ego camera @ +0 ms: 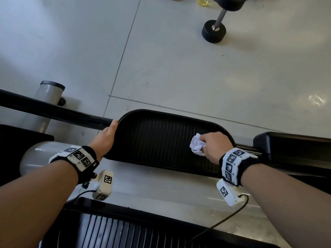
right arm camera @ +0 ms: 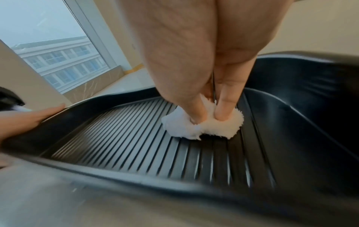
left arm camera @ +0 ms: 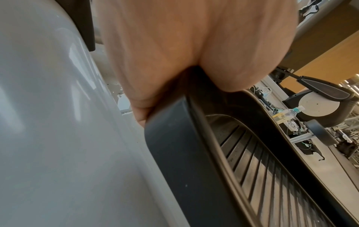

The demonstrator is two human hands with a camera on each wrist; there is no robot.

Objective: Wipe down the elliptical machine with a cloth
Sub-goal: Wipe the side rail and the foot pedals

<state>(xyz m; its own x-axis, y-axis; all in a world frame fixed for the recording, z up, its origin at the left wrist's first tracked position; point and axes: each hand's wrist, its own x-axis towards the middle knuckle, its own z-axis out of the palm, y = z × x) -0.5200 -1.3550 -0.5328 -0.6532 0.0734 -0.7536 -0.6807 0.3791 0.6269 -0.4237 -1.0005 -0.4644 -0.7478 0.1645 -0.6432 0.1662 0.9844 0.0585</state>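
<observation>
A black ribbed foot pedal of the elliptical lies across the middle of the head view. My right hand grips a bunched white cloth and presses it onto the pedal's ribs near its right end. In the right wrist view the cloth sits pinched between thumb and fingers on the ribbed pedal. My left hand grips the pedal's left rim, thumb on top. In the left wrist view the left hand wraps over the pedal's rim, fingers under the edge.
A second ribbed pedal lies near the bottom edge. The grey machine body runs between the pedals. A dumbbell stands on the grey floor at the far right. A grey post rises at the left.
</observation>
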